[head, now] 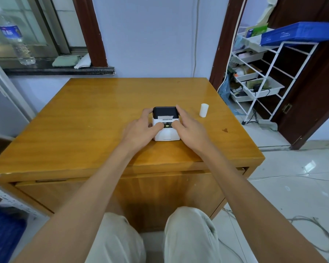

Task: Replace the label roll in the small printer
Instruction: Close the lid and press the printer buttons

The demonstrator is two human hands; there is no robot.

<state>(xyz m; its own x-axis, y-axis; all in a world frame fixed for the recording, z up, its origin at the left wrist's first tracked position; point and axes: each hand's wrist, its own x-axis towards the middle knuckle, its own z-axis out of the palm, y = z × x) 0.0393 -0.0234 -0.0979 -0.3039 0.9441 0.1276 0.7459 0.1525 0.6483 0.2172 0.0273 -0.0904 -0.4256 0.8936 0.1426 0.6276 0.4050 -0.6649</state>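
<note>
- Your left hand (141,128) is cupping the printer (166,123) from its left side: fingers wrapping the far corner, thumb pressing flat on the white front face just beside the lit green indicator.
- Your right hand (188,126) is mirroring it — fingers lying loosely spread along the right edge up to the black lid (165,111), thumb resting on the front face. Neither hand is pinching anything.
- Between your fingertips the lid is sitting closed, with a strip of white paper showing at the slot under it. You are steadying the body, so I judge this the opening step; which roll is inside, I cannot tell.
- The next move is calling for a release or a lift at the lid's edge while one hand is holding the base down.
- Beyond your right fingers, well apart, a white label roll (204,110) is standing upright on the wooden table (84,120).
- A dark strip of print above your thumbs is too small to read — no brand is legible.
</note>
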